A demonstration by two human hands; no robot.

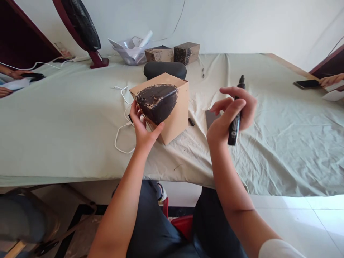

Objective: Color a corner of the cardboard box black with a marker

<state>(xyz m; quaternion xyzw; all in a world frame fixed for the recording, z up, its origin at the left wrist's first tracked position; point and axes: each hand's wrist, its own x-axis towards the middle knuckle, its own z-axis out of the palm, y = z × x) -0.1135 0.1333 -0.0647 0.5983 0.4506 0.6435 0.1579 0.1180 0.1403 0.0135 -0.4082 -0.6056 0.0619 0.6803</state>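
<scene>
My left hand (143, 129) grips the near left side of a brown cardboard box (178, 111), its thumb lying along the front. A large patch of black scribble (158, 102) covers the corner of the box that faces me. To the right of the box, my right hand (233, 111) holds a black marker (234, 129) between thumb and fingers. The marker's tip points up, away from the box. A small black cap (191, 122) lies on the cloth just right of the box. Partly behind my right hand is a flat grey object (211, 118).
A black case (165, 70) sits behind the box. Two scribbled cardboard boxes (186, 52) and a clear plastic basket (131, 53) stand by the wall, left of them a fan (80, 27). A white cable (116, 141) lies left. Other people's hands hold phones (306, 84) at both sides.
</scene>
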